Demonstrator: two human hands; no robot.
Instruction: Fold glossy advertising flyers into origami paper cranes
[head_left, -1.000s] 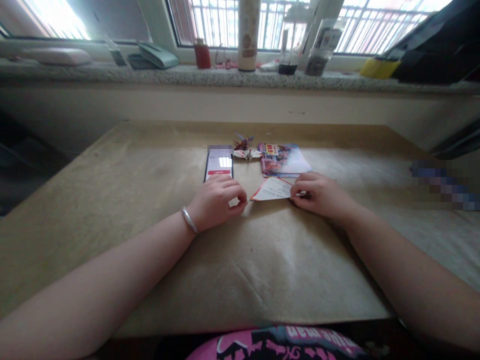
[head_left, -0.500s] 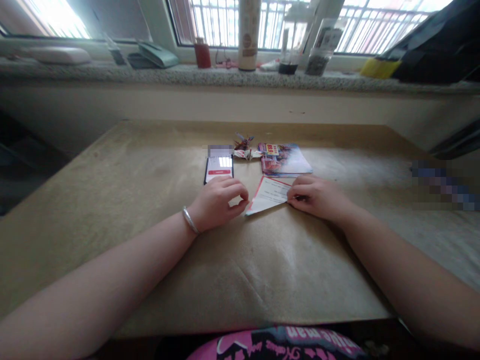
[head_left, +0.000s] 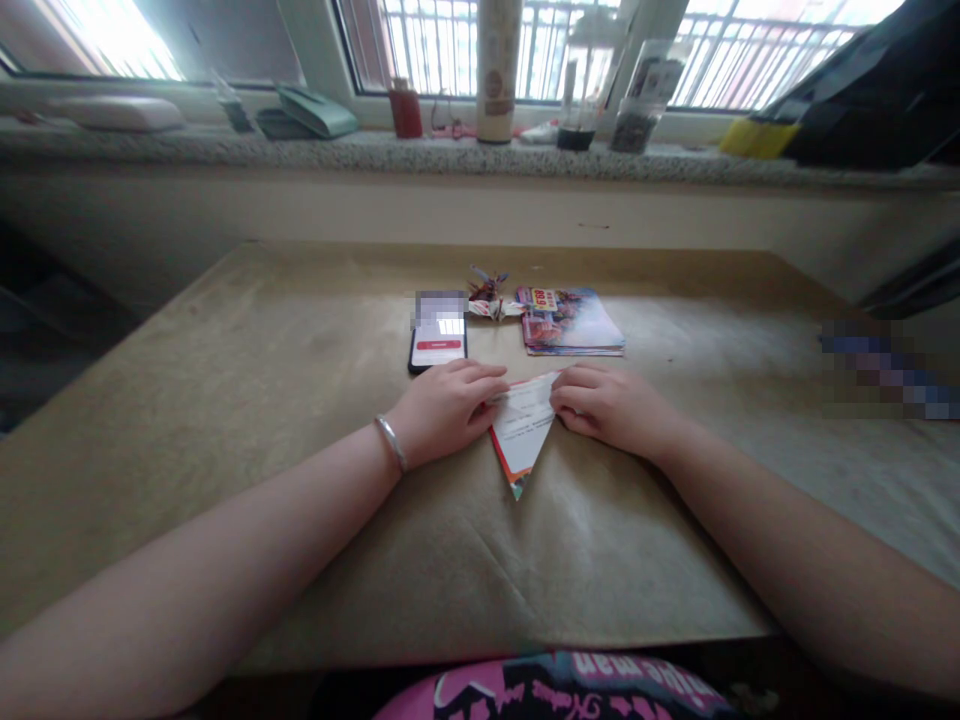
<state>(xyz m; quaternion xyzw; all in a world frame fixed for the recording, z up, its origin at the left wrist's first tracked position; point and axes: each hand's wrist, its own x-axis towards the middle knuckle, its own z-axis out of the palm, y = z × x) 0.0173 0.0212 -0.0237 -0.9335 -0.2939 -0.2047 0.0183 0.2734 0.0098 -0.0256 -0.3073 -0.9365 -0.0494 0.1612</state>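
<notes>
A folded sheet of printed paper forms a triangle on the table, its point toward me. It is white with lines of text, and red and orange show along its left edge and tip. My left hand grips the upper left corner, fingers closed over it. On the opposite side, my right hand pinches the upper right edge between curled fingers. Just beyond my left hand lies a phone with its screen lit. Past my right hand rests a stack of colourful printed sheets.
Small folded paper figures stand between phone and stack. The tan table reaches back to a wall. Above, a granite windowsill carries a red bottle, a tall cylinder, clear containers and a dark bag.
The paper has been turned so its point faces me. My left hand has closed on its corner, and my right hand has shifted slightly left with the paper.
</notes>
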